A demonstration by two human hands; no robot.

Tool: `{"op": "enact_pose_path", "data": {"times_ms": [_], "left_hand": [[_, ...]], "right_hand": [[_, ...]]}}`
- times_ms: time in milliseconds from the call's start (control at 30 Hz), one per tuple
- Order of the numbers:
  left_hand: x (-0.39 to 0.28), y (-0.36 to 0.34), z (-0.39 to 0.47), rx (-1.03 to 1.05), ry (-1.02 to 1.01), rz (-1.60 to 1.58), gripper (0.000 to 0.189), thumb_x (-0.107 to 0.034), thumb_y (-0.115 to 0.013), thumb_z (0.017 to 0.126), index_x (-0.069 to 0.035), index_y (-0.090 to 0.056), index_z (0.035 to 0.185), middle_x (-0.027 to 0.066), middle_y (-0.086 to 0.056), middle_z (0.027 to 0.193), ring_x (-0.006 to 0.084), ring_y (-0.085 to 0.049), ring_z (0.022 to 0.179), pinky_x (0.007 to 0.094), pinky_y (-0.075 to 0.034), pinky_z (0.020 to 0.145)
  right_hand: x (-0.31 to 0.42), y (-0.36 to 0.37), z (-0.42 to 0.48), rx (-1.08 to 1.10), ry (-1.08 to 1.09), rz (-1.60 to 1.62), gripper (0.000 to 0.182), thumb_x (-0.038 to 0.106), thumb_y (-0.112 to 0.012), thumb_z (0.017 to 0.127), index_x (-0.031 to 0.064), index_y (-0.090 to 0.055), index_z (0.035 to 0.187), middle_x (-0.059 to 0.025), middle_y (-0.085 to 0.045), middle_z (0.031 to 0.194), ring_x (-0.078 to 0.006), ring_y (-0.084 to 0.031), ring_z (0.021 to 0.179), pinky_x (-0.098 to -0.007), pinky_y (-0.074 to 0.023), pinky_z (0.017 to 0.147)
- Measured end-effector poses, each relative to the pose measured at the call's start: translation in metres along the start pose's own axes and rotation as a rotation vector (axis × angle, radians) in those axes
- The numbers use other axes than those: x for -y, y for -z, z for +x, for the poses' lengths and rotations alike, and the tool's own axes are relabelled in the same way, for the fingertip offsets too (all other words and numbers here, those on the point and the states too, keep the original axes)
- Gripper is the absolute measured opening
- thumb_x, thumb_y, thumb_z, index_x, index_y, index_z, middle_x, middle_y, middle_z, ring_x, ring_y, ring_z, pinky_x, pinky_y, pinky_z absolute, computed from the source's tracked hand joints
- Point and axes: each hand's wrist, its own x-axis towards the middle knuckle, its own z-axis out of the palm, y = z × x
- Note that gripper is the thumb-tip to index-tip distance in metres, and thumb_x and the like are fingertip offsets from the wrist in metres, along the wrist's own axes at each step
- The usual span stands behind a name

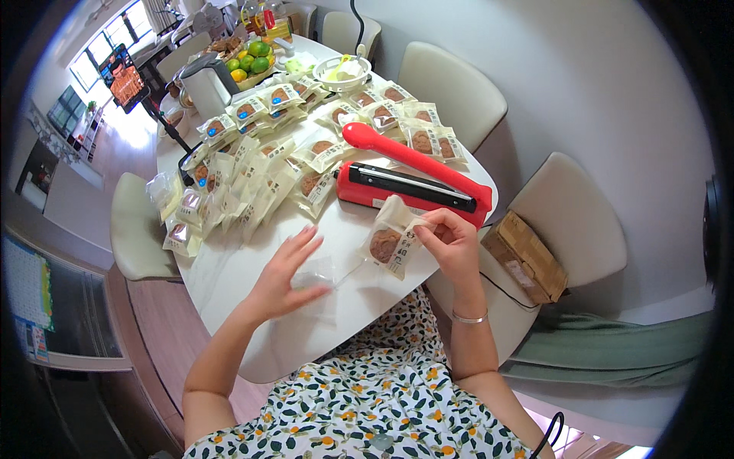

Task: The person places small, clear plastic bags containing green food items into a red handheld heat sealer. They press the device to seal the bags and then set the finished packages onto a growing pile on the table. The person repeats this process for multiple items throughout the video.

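Note:
My right hand pinches the edge of a cream plastic pouch between thumb and fingers. A round brown cookie shows through the pouch's clear window, and dark printed writing runs beside it. My left hand hovers over the table with its fingers spread and nothing in them. Beneath that hand lies a clear plastic sheet or bag. Just beyond the pouch sits a red impulse heat sealer, its red lever arm raised above the black sealing bar.
Many bagged cookies cover the white table beyond my hands. A phone on a stand, a kettle, a fruit basket and a white bowl stand behind. A cardboard box rests on the right chair.

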Motion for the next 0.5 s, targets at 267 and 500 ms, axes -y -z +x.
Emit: {"op": "enact_pose_path", "data": {"times_ms": [267,500], "left_hand": [[-0.008,-0.059,0.098,-0.149,0.147,-1.136,0.027,-0.017,-0.059,0.094,0.0,-0.062,0.114,0.0029,-0.066,0.102,0.0081,-0.058,0.092,0.0221,-0.046,0.081],[-0.025,-0.092,0.11,-0.464,0.287,-1.233,0.017,-0.017,-0.06,0.094,-0.002,-0.068,0.093,-0.0067,-0.06,0.078,0.0006,-0.049,0.07,0.0172,-0.039,0.063]], "right_hand": [[0.011,-0.003,0.006,0.024,0.086,-0.121,0.012,-0.001,-0.068,0.082,-0.0013,-0.062,0.092,-0.0021,-0.064,0.085,-0.0057,-0.061,0.078,-0.0198,-0.051,0.07],[0.015,-0.018,-0.005,-0.388,0.063,0.168,0.027,-0.001,-0.068,0.083,-0.0009,-0.056,0.107,-0.0065,-0.065,0.093,-0.009,-0.062,0.084,-0.0226,-0.0498,0.08]]}}
